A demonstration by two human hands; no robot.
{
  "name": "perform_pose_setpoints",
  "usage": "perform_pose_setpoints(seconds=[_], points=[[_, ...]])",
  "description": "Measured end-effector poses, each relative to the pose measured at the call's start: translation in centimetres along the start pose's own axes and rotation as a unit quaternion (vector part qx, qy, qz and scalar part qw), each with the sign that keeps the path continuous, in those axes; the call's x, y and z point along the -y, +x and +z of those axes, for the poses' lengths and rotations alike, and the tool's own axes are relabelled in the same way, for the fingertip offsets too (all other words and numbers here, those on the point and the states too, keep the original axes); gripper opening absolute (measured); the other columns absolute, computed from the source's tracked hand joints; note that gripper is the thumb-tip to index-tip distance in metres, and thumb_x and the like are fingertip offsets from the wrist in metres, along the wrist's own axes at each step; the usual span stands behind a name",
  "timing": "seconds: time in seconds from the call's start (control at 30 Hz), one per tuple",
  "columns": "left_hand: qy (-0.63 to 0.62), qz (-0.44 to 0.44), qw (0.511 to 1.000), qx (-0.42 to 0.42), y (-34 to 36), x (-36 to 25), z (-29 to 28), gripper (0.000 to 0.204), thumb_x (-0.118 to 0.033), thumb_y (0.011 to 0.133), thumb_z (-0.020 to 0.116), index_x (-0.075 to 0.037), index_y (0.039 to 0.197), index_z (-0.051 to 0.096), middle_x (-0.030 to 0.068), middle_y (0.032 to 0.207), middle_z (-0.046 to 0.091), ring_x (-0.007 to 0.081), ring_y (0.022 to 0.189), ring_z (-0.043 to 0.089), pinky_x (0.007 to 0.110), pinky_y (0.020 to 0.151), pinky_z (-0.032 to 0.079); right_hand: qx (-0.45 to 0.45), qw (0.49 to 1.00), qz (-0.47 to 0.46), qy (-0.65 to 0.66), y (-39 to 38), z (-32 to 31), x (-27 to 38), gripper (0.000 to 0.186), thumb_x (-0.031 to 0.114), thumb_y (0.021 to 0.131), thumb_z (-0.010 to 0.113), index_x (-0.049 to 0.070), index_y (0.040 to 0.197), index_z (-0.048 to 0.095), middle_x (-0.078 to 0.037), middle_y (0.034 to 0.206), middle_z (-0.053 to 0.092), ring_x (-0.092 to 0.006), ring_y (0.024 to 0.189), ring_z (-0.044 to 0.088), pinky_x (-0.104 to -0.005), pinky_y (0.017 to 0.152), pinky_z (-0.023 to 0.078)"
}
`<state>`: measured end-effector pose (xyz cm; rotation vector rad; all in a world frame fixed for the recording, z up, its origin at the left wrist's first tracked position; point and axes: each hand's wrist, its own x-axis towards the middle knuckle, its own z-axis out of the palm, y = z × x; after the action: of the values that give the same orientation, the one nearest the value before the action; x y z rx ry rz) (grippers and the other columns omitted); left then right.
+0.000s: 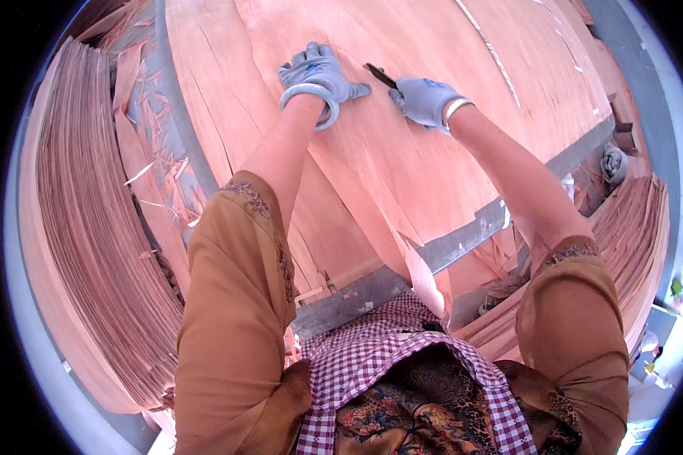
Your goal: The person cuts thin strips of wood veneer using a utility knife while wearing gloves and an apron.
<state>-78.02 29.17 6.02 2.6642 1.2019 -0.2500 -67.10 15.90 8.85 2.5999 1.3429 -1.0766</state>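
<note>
My left hand [313, 74], in a pale gloved covering with a band at the wrist, lies spread on a pinkish wood veneer sheet [493, 174]. Just right of it, my right hand [425, 102], gloved alike, grips a dark knife-like tool [379, 74] whose tip points up and left over the sheet. A narrow loose veneer strip [379, 227] runs from below my left hand down over the near edge, where it curls. Long cracks mark the sheet on the left, and a thin white strip [484, 42] lies on it at upper right.
A grey metal edge [357, 299] borders the work surface nearest me. Thick stacks of veneer stand at left [91, 227] and right [630, 227]. Torn scraps [159, 136] lie along the left side. A grey rolled bundle [613, 163] rests at the right.
</note>
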Motion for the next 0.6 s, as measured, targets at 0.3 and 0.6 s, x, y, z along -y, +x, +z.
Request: perform_pose_setpoints(seconds=[0.3, 0.6], points=[[-0.025, 0.007, 1.0, 0.015, -0.6, -0.1, -0.3, 0.095, -0.059, 0.069, 0.072, -0.002, 0.136, 0.038, 0.0138, 0.141, 0.04, 0.0329, 0.129, 0.039, 0.044, 0.106, 0.035, -0.05, 0.997, 0.034, -0.051, -7.3, 6.1, -6.2, 0.033, 0.033, 0.095, 0.04, 0.004, 0.1, 0.056, -0.019, 0.09, 0.066, -0.0373, 0.089, 0.063, -0.0455, 0.076, 0.047], [-0.025, 0.014, 0.999, 0.022, -0.8, -1.1, -0.3, 0.098, -0.061, 0.068, 0.072, -0.002, 0.137, 0.037, 0.0118, 0.137, 0.041, 0.031, 0.127, 0.04, 0.046, 0.104, 0.032, -0.08, 0.989, 0.123, -0.019, -19.2, 14.9, -12.3, 0.03, 0.033, 0.095, 0.045, 0.004, 0.095, 0.05, -0.023, 0.081, 0.062, -0.0425, 0.08, 0.061, -0.0508, 0.07, 0.045]])
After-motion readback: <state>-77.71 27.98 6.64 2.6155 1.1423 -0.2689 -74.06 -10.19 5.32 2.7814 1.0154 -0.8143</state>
